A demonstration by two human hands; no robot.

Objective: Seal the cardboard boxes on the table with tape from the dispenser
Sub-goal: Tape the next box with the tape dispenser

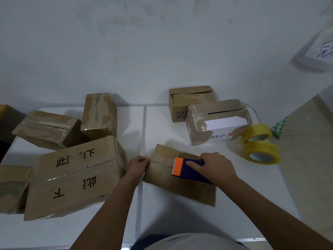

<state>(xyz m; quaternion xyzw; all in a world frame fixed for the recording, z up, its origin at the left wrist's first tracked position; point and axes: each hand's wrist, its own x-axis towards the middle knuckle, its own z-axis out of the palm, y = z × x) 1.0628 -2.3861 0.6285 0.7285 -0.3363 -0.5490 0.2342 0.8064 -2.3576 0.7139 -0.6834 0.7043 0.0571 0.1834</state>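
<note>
A small cardboard box (182,188) lies in front of me on the white table (180,222), its top seam running left to right. My right hand (217,167) grips the tape dispenser (189,170), purple with an orange toothed front, and holds it down on the top of this box over the seam. My left hand (137,166) holds the box's left end, fingers curled over the edge. Clear tape seems to lie along the seam between the hands, though it is hard to make out.
A large printed box (75,177) lies to the left, with three more boxes (48,129) behind and beside it. Two boxes (218,121) stand at the back right. Two yellow tape rolls (259,145) sit near the table's right edge. A wall is close behind.
</note>
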